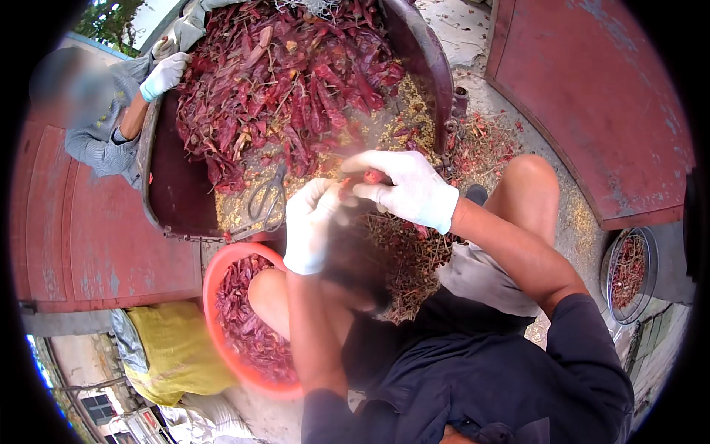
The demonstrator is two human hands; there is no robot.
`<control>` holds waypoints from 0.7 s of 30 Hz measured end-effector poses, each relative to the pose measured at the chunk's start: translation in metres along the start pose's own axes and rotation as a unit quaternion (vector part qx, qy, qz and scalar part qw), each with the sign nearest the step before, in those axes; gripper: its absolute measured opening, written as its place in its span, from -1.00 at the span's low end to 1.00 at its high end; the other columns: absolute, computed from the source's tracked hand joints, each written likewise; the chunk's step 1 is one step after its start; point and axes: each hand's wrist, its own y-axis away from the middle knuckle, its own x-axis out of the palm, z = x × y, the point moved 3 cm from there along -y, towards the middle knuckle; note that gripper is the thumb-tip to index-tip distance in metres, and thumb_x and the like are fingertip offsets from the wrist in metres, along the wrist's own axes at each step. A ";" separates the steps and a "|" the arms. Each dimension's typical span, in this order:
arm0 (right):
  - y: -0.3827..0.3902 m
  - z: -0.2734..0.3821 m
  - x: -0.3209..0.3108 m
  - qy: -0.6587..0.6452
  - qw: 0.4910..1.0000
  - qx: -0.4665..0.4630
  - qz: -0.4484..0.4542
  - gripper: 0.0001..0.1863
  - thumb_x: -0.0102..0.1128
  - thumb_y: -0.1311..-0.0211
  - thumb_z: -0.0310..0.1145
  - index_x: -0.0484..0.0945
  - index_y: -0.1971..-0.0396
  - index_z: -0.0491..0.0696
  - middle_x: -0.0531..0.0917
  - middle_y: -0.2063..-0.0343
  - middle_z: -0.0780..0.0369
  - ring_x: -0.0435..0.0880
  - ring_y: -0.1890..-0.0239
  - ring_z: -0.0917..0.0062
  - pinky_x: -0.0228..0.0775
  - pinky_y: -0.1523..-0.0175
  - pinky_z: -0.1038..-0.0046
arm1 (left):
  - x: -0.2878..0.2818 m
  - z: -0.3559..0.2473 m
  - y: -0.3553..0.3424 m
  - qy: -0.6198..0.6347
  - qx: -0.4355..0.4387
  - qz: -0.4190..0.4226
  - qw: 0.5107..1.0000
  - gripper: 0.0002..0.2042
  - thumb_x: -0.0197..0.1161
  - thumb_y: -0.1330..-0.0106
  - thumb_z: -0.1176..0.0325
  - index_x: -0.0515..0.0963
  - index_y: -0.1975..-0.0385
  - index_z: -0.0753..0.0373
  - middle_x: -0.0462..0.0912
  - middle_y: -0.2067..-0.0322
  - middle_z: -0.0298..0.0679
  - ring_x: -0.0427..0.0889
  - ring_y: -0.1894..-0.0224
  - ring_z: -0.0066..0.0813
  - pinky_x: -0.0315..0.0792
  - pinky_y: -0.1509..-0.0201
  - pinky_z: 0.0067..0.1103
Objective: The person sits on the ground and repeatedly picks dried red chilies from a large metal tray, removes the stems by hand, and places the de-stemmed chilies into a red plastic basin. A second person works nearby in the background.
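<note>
Both my hands wear white gloves and meet in front of the dark tub (159, 185). My right hand (399, 189) grips a red dried pepper (373, 176) between finger and thumb. My left hand (314, 226), partly motion-blurred, pinches at a red piece (345, 191) beside it. A heap of dried peppers (296, 74) fills the tub, with yellow seeds and a pair of dark scissors (266, 200) near the front. Below my left forearm is an orange basin (214, 303) of red peppers. Stems and scraps (407, 274) lie between my legs.
Another person's gloved hand (166, 74) reaches to the tub's left rim. Red metal panels (592, 103) stand right and left. A round tray (629, 277) of red scraps sits at the right. A yellow sack (166, 348) lies at the lower left, and scraps (488, 140) litter the concrete.
</note>
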 end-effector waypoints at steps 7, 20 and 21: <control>0.001 -0.012 0.011 -0.024 0.993 0.116 0.017 -0.79 0.25 -0.25 -0.42 0.57 0.12 -0.05 0.66 0.47 0.20 0.63 0.51 0.47 0.48 0.34 0.44 | 0.006 0.004 0.005 0.032 0.018 -0.014 0.999 -0.79 0.28 -0.37 0.28 0.58 0.30 0.33 0.68 0.43 -0.26 0.51 0.53 -0.67 0.38 0.39 -0.71; -0.010 -0.015 -0.010 -0.249 0.942 0.224 0.015 -0.77 0.39 -0.18 -0.36 0.50 0.31 -0.09 0.55 0.61 0.32 0.46 0.65 0.70 0.29 0.57 0.59 | -0.001 0.012 -0.003 -0.343 0.062 -0.011 0.937 -0.79 0.28 -0.37 0.33 0.65 0.24 0.39 0.68 0.46 -0.25 0.56 0.42 -0.65 0.47 0.29 -0.62; -0.012 -0.017 -0.011 -0.251 0.942 0.221 0.026 -0.77 0.40 -0.16 -0.37 0.49 0.31 -0.08 0.55 0.62 0.32 0.45 0.66 0.70 0.28 0.59 0.58 | -0.005 0.013 -0.010 -0.340 0.082 -0.068 0.934 -0.79 0.27 -0.37 0.34 0.66 0.23 0.39 0.69 0.46 -0.24 0.56 0.41 -0.65 0.48 0.27 -0.61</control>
